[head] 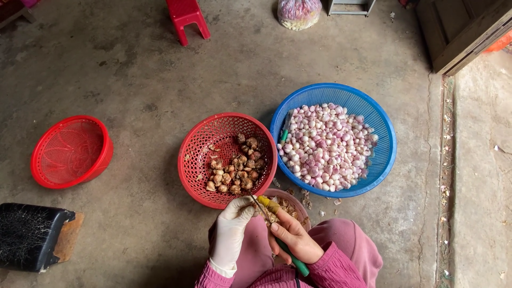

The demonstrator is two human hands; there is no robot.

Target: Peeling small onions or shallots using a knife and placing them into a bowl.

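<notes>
Hands worked over a pink bowl (298, 201) on the lap: gloved left hand (232, 226) closed around a small bulb (265, 209), bare right hand (296, 240) gripped a green-handled knife (290, 257) against it. Red basket (198, 160) of unpeeled bulbs and blue basket (386, 154) of peeled cloves sat just beyond on the concrete floor (144, 80).

Red basket (198, 160), blue basket (385, 154), green-handled knife (292, 258).

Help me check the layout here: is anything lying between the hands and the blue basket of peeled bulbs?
Nothing visible blocks that path. The gloved left hand and bare right hand, holding a green-handled knife, work over a small bowl. Between it and the blue basket only loose peel scraps lie on the concrete floor.
</notes>
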